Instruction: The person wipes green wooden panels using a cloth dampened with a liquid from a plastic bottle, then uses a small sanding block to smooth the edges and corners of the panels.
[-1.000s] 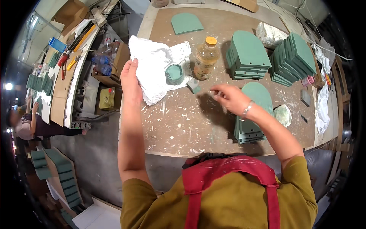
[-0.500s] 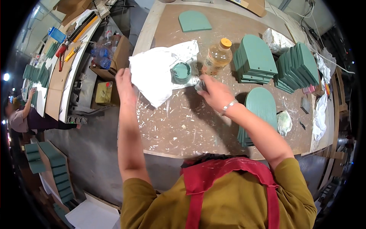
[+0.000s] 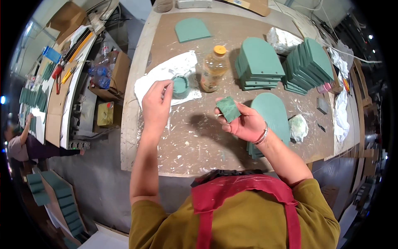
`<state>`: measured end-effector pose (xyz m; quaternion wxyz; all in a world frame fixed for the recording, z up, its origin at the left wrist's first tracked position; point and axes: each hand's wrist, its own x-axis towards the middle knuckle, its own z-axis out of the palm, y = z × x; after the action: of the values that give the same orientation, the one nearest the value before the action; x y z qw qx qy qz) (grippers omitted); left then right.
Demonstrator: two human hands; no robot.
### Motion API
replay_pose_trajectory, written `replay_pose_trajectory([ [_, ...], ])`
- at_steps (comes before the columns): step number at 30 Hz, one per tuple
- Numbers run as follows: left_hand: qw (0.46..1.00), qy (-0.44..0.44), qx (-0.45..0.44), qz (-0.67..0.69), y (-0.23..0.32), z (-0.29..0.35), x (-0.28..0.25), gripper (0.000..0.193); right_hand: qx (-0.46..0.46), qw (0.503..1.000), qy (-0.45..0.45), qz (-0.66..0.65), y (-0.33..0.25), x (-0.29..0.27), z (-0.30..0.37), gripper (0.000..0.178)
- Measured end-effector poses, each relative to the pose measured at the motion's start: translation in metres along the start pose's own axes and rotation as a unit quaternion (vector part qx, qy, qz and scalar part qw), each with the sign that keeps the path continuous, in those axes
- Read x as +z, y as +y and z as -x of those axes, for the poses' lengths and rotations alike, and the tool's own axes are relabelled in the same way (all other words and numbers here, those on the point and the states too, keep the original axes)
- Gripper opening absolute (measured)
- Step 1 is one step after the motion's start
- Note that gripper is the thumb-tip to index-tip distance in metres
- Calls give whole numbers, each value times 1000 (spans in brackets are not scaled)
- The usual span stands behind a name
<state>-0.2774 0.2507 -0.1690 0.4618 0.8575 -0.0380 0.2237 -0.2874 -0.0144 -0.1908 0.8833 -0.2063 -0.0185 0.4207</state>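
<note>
My right hand [image 3: 248, 123] is turned palm up above the table, holding a small square green-stained sponge pad [image 3: 228, 109] between fingers and thumb. My left hand [image 3: 156, 103] is over the near edge of a white cloth [image 3: 186, 62], just left of a small open jar of green paint [image 3: 180, 86]. Its fingers curl toward the thumb; anything between them is hidden. The jar stands on the cloth. A clear bottle with an orange cap [image 3: 214, 69] stands right of it. Beside my right wrist lies a stack of green round-topped boards [image 3: 270, 114].
More green boards are piled at the back right [image 3: 259, 58] and far right [image 3: 313, 66]; a single board [image 3: 192, 29] lies far left. A crumpled whitish wad [image 3: 298, 128] and grey block [image 3: 321, 105] rest at right. Another person [image 3: 29, 143] works at a left-hand bench.
My left hand has moved right, from the cloth's left edge to beside the jar. My right hand has come nearer and turned palm up, showing the pad. The cloth now lies less spread out.
</note>
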Motion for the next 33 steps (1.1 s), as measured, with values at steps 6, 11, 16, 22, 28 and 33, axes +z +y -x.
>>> replay_pose_trajectory([
  [6,987,-158,24,-16,46,37,40,7,-145,934,161,285,-56,11,93,40],
  [11,943,-259,207,37,113,60,127,17,-250,754,371,480,-115,-41,220,42],
  [16,931,-236,270,-69,146,45,226,36,-178,691,385,586,-84,-72,240,41],
  [22,910,-238,247,-232,118,59,279,46,-177,623,343,681,-90,-79,242,38],
  [28,902,-249,237,-262,122,61,282,43,-177,613,275,720,-99,-81,236,39],
  [33,903,-247,237,-258,126,60,282,43,-201,572,209,767,-101,-88,225,38],
])
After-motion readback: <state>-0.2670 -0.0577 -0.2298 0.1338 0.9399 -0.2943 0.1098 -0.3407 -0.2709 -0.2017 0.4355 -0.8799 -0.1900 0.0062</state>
